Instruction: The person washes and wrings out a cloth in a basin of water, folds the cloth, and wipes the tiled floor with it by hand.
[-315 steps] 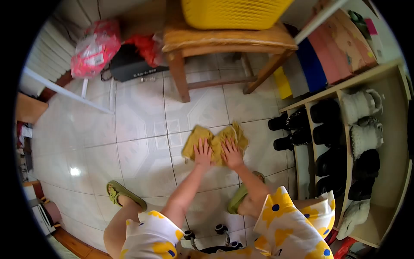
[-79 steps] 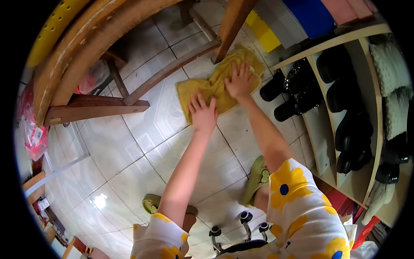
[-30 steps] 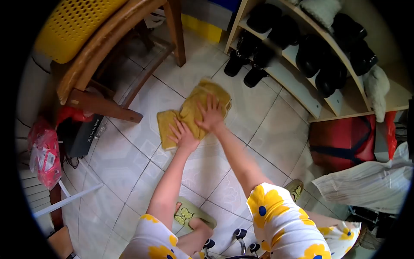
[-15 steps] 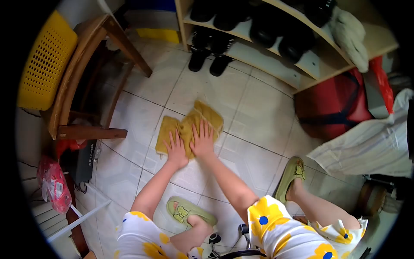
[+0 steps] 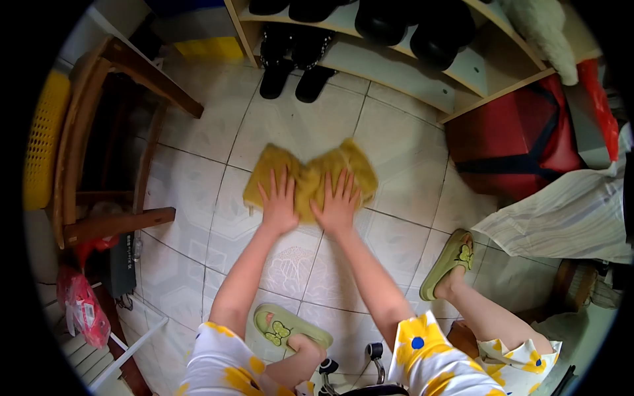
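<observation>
A crumpled mustard-yellow cloth (image 5: 306,177) lies spread on the tiled floor (image 5: 330,264). My left hand (image 5: 280,203) presses flat on its left part, fingers apart and pointing away from me. On the right part rests my right hand (image 5: 337,203), palm down, its fingers spread too. Neither hand is closed round the cloth. Its edges show beyond my fingertips and on both sides.
A wooden chair (image 5: 119,224) with a yellow basket (image 5: 47,142) stands at the left. Shoes fill a rack (image 5: 396,69) at the top. A red bag (image 5: 508,142) and striped cloth (image 5: 568,211) are at the right. Green slippers (image 5: 290,327) are on my feet.
The view has turned toward the rack and red bag. Both hands have moved with the cloth across the floor, and its right part now spreads further right. The hands stay flat on it.
</observation>
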{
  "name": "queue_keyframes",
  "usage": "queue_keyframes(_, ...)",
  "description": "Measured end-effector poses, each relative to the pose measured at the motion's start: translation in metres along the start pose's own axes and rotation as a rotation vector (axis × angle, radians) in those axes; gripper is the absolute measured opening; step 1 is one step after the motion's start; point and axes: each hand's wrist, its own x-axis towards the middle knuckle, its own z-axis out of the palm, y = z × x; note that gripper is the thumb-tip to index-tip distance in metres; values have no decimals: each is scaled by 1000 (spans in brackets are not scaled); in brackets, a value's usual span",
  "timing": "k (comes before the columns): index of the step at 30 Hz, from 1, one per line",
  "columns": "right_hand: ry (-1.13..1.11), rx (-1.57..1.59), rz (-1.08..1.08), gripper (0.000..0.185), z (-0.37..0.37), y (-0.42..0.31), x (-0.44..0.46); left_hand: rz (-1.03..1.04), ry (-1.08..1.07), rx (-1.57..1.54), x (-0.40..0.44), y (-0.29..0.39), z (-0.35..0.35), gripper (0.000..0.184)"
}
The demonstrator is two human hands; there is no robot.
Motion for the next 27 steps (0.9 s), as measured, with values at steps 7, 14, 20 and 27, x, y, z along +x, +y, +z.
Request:
queue_keyframes(7,-209,-109,115,90,-10,4,182,-394,70,-44,148,-18,-27,93)
queue_keyframes(14,-347,-176,110,86,-17,-1,173,-275,-189,170,142,-21,-44,94)
queue_keyframes(20,-321,-148,108,83,-18,-9,11,-121,-332,320,26,17,-13,83)
queue_keyframes(27,-389,-93,270,85,-38,-8,-159,-28,-489,342,-117,67,12,90)
